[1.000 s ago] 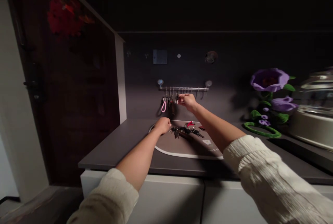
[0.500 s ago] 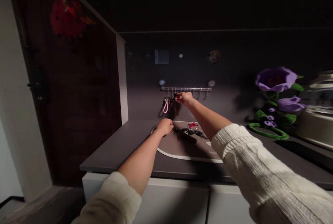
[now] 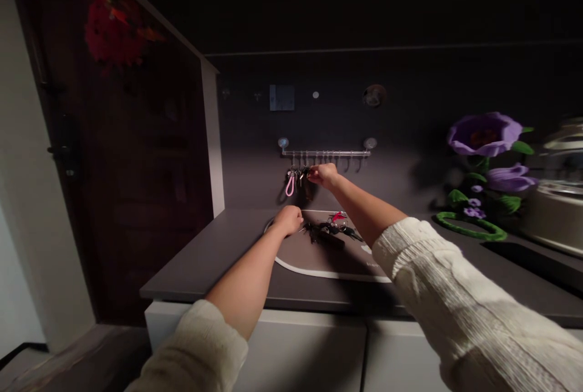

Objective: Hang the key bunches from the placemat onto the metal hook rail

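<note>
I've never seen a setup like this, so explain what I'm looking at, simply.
There is no machine here: these are a person's own bare hands, seen by a camera worn on their head, looking forward and down. On the counter lies a brown mat with bunches of keys on it; purple flowers stand to the right. On the wall, a clear rail holds hanging keys and a pink loop. The right hand pinches something small and dark there, probably keys. The left hand is curled low over the mat; whether it holds anything is hidden.
</note>
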The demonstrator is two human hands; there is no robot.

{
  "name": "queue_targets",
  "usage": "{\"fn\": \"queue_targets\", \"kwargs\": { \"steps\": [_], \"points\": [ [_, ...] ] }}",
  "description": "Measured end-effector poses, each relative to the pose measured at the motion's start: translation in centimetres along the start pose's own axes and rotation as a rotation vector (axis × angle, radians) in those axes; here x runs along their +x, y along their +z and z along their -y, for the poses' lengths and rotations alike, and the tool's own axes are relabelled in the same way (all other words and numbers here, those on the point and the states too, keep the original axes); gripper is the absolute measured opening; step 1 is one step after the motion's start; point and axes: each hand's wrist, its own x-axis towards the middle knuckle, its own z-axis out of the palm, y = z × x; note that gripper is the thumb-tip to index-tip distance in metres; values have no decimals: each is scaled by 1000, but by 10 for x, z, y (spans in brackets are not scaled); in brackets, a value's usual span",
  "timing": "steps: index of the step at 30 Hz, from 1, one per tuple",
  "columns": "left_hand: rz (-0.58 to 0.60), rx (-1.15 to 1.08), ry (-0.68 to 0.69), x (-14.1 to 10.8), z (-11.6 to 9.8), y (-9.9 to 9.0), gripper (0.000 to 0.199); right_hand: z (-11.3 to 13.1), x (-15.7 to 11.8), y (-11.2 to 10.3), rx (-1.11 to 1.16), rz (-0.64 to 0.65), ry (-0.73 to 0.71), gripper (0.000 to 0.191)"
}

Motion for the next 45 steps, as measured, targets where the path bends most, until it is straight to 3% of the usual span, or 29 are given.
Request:
{"fn": "queue_targets", "kwargs": {
  "steps": [11, 19, 25, 30, 38, 45],
  "points": [
    [-9, -126, 18, 1, 2, -4, 14, -16, 6, -1, -88, -47, -105, 12],
    [-19, -307, -19, -1, 4, -9, 12, -17, -12, -9, -121, -65, -120, 11],
    [19, -461, -6, -2, 4, -12, 15, -22, -36, -23, -144, 33, -152, 8],
    [22, -444, 61, -1, 3, -9, 17, -38, -58, -38, -193, 108, -203, 3],
    [-60, -289, 93, 0, 3, 7, 22, -79, -68, -68, -569, 166, -430, 14],
    [-62, -317, 88, 0, 3, 15, 31, -82, -72, -72, -1015, 226, -589, 16]
  ]
}}
